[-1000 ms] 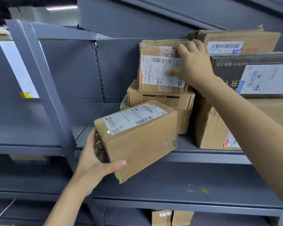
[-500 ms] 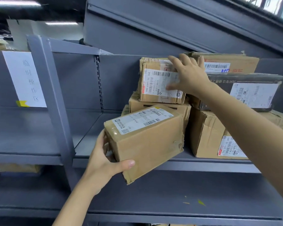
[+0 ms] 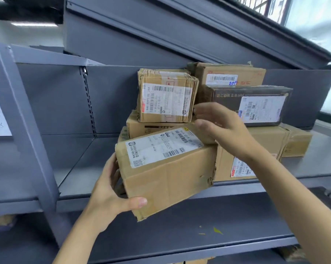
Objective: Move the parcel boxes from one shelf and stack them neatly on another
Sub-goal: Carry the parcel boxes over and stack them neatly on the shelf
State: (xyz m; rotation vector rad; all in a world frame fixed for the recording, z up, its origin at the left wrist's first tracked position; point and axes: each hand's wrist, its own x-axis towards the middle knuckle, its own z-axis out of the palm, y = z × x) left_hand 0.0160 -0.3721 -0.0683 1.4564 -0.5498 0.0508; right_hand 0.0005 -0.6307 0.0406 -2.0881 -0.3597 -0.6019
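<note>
Left hand [image 3: 111,195] clamps the near-left corner of a brown parcel box [image 3: 168,168], thumb on the front face, fingers wrapped behind the left end; box is held tilted in the air just in front of the shelf lip [image 3: 237,187], label up. Right hand [image 3: 221,128] hovers above the held box's right top edge, fingers spread and slightly bent, gripping nothing; looks like it's not touching the box, but blur makes contact hard to tell. Behind the held box: small taped box [image 3: 166,98] sits on top of a flat box [image 3: 141,126], both on the shelf board; right of the held box a large carton [image 3: 265,141] with a dark box [image 3: 252,105] on it, and another brown box [image 3: 227,75] behind and above that. Likely step: getting the second hand on the held box to carry it off. To do it well, bring the right palm onto the right end so the load is squared between both hands, level it, then pull straight back from the shelf. Watch the held box's right end, it's close to the large carton's front face and could snag; bottom front corner is crushed, so don't squeeze there. Open room: bare shelf board left of the held box up to the grey upright post [image 3: 27,121], and the lower shelf [image 3: 180,235] below the held box.
</note>
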